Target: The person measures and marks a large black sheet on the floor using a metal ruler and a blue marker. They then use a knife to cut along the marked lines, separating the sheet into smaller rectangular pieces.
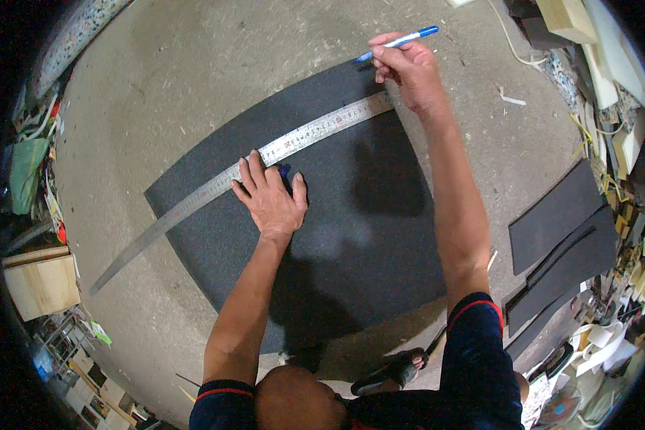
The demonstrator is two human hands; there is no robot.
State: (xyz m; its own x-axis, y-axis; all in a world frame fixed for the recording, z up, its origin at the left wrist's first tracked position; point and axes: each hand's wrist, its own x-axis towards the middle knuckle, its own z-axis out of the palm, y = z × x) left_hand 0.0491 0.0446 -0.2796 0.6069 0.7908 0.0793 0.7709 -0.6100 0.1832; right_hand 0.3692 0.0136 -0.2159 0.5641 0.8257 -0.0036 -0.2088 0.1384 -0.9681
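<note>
A large black foam-like sheet lies on the floor in front of me. Across its far part runs a long metal ruler, slanting from lower left to upper right, its left end past the sheet's edge. My left hand lies spread with its fingertips on the ruler's middle; a small dark blue thing shows beside its fingers, too hidden to name. In my right hand is a blue-and-white pen, pinched between the fingers. Its point is at the sheet's far edge, near the right corner.
Several dark cut pieces lie to the right on the concrete floor. Foam scraps are heaped along the right side. A wooden box and a green bag stand at the left, below a speckled roll.
</note>
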